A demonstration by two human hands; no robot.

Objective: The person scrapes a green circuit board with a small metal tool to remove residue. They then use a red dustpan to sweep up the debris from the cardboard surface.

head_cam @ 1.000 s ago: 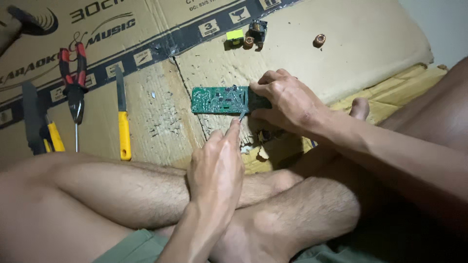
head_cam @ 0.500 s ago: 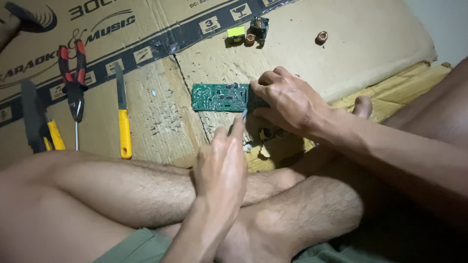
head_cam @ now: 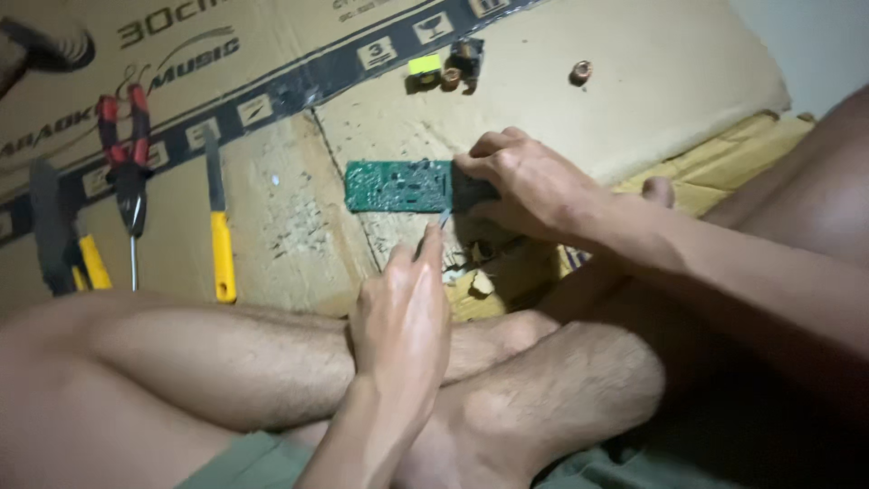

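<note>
Green circuit board [head_cam: 398, 186] pinched in right hand [head_cam: 529, 181], left hand [head_cam: 403, 317] touching edge

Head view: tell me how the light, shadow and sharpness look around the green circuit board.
Head view: dim, warm light; the circuit board and cardboard are fairly lit but soft, the solder points too blurred to read. The right hand grips the board's end; the left hand holds a thin tool, barely resolved. The lower right corner sinks into deep shadow.

Flattened cardboard [head_cam: 634, 100] covers the floor.
Dim, warm light; a pale wall [head_cam: 815, 45] shows in the upper right corner.
</note>
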